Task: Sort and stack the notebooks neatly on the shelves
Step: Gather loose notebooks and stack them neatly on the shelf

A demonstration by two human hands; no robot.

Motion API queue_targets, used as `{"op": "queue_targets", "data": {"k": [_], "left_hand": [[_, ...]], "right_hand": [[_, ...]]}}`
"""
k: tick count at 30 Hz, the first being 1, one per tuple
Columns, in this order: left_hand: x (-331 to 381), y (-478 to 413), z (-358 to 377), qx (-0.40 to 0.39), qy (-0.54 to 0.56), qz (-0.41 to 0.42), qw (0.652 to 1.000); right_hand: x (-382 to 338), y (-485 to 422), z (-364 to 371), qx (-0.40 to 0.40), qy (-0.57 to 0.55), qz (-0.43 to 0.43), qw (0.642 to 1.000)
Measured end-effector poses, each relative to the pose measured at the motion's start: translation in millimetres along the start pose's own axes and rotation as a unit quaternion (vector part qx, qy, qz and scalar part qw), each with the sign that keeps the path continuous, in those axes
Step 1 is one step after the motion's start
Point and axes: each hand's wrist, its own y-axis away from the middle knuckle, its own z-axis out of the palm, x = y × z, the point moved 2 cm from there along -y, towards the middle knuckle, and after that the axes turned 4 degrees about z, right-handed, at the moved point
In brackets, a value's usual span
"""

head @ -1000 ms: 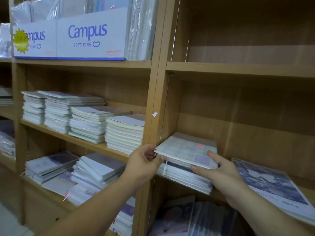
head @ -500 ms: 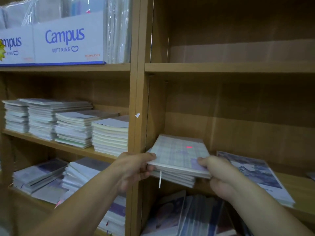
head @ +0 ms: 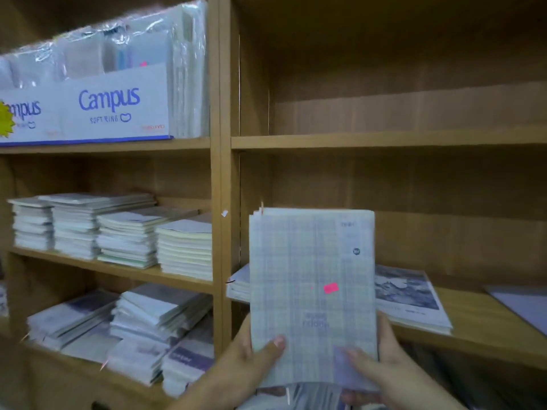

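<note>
Plaid notebook stack [head: 310,276]: held upright, front cover facing the camera, lower centre of frame, in front of the right bay. Its top edges are slightly uneven at the upper left corner. A pink sticker [head: 331,287] sits on the cover, right of centre.

Left hand [head: 251,359] grips the stack's lower left edge, thumb laid across the cover. Right hand [head: 387,368] grips the lower right corner, thumb also on the cover.

Middle shelf [head: 488,324] of the right bay, behind the stack:
- A low pile of notebooks [head: 238,284] at the left end, partly hidden.
- A blue-illustrated notebook [head: 411,294] lying flat to the right.
- Another flat cover [head: 521,306] at the right edge of frame.

Left bay:
- Four pale stacks [head: 118,232] in a row, mid-left.
- Loose, tilted piles [head: 154,318] on the shelf below.
- A Campus box [head: 115,108] in the upper left, with plastic-wrapped packs standing in and beside it.
</note>
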Motion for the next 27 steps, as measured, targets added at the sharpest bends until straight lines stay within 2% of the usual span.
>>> {"op": "queue_targets", "data": {"k": [3, 9, 12, 15, 17, 19, 23, 25, 27], "left_hand": [[-10.3, 14.8, 4.1, 0.016, -0.048, 0.03, 0.998], [-7.0, 22.0, 6.5, 0.032, -0.056, 0.013, 0.998], [0.7, 23.8, 9.7, 0.058, -0.029, 0.0, 0.998], [14.1, 17.6, 7.9, 0.129, -0.045, 0.027, 0.99], [28.5, 7.8, -0.1, 0.195, -0.049, 0.058, 0.978], [46.3, -4.4, -10.8, 0.221, -0.067, 0.061, 0.971], [63.6, -43.0, -41.2, 0.257, -0.115, -0.003, 0.96], [62.6, -60.2, -48.9, 0.273, -0.119, -0.04, 0.954], [60.7, -74.3, -53.6, 0.284, -0.119, -0.035, 0.951]], "right_hand": [[0.6, 13.6, 0.0, 0.006, 0.037, -0.017, 0.999], [19.0, 22.1, 7.5, 0.085, -0.057, -0.03, 0.994], [21.7, 20.6, 18.6, 0.122, -0.067, -0.034, 0.99], [12.3, 10.2, 27.5, 0.171, 0.009, -0.052, 0.984], [-7.4, -0.1, 32.7, 0.154, 0.06, -0.068, 0.984], [-33.9, -14.8, 40.5, 0.112, 0.103, -0.074, 0.986], [-62.8, -64.1, 48.7, 0.112, 0.193, -0.022, 0.975], [-58.4, -87.6, 47.1, 0.114, 0.198, 0.015, 0.973], [-58.1, -104.9, 44.6, 0.14, 0.185, 0.034, 0.972]]}}
